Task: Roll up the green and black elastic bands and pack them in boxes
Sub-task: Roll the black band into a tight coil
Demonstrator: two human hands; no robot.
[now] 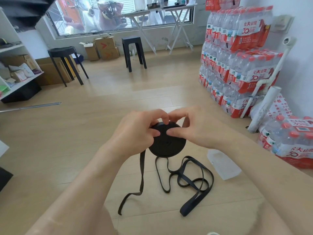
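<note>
A black elastic band is wound into a flat round roll (167,143), held in the air above the wooden floor. My left hand (135,131) grips its left edge, thumb pressed on the face. My right hand (196,128) holds the upper right side, its fingers pinching at the top rim. The unwound part of the band (191,178) hangs down and lies in loose loops on the floor, and one strand (141,172) trails from under my left hand. No green band or box for packing is in sight.
A clear plastic bag (223,165) lies on the floor to the right of the loops. Shrink-wrapped packs of water bottles (237,61) are stacked along the right wall. Two black stools (66,63) (133,51), cardboard boxes (105,48) and a white shelf (15,68) stand further back.
</note>
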